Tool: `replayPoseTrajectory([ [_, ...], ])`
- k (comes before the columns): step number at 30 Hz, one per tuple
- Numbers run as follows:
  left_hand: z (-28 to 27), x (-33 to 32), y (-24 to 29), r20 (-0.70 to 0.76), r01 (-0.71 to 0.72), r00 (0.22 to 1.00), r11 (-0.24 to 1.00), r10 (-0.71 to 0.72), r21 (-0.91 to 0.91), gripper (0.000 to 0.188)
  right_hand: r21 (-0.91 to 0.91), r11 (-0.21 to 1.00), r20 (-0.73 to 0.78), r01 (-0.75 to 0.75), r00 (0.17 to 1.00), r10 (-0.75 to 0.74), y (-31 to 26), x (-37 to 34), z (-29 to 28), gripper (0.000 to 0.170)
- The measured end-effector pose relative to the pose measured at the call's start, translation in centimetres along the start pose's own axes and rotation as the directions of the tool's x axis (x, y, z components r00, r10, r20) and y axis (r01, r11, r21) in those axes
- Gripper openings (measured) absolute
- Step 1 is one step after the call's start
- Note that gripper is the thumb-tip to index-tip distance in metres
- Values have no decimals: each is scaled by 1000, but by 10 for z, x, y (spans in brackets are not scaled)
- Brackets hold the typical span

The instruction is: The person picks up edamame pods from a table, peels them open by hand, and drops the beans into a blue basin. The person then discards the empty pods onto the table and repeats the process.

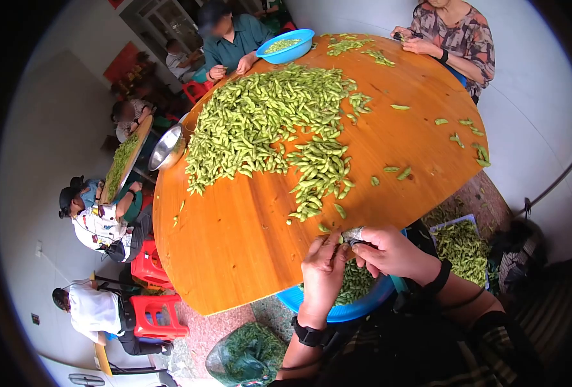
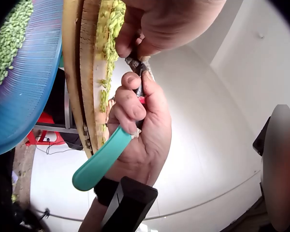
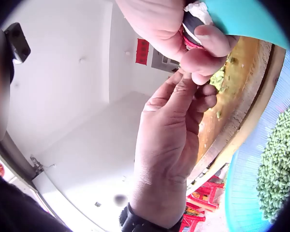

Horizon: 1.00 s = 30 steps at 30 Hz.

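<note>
Over the table's near edge, my two hands meet at the fingertips. My right hand (image 1: 384, 251) curls round a tool with a flat teal handle (image 2: 104, 157); its working end is hidden among the fingers. Dark and grey wrapping (image 1: 352, 235) shows at the fingertips of that hand. My left hand (image 1: 323, 267) pinches a bean pod (image 1: 341, 239), of which only a bit of green shows. Directly below both hands is a blue basin (image 1: 381, 295) holding shelled green beans (image 3: 279, 166). A big heap of green bean pods (image 1: 260, 122) covers the table's far left part.
The round wooden table (image 1: 234, 251) bears scattered pods at right. A metal bowl (image 1: 167, 148) and a light blue basin (image 1: 290, 53) stand at its rim. Two people sit across. On the floor are a pod-filled crate (image 1: 459, 248) and a net bag (image 1: 247, 355). Red stools (image 1: 157, 316) stand at left.
</note>
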<state>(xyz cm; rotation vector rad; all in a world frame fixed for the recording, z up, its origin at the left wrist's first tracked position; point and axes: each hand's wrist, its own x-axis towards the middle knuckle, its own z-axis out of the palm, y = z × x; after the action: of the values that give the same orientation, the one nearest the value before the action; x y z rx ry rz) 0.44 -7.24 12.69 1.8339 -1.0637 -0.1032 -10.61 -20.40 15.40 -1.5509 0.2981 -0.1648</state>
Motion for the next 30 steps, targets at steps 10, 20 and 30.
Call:
replayPoseTrajectory([
  [10, 7, -6, 7, -58, 5, 998, 1000, -3, 26, 29, 11, 1000, -50, -29, 998, 30, 7, -2, 4, 8],
  [20, 8, -8, -9, -113, 66, 990, 983, -86, -169, 18, 129, 992, -76, -17, 997, 27, 20, 8, 16, 12],
  [30, 9, -7, -31, 32, 201, 975, 808, -220, -555, 17, 161, 983, -127, -88, 986, 109, 12, 15, 26, 15],
])
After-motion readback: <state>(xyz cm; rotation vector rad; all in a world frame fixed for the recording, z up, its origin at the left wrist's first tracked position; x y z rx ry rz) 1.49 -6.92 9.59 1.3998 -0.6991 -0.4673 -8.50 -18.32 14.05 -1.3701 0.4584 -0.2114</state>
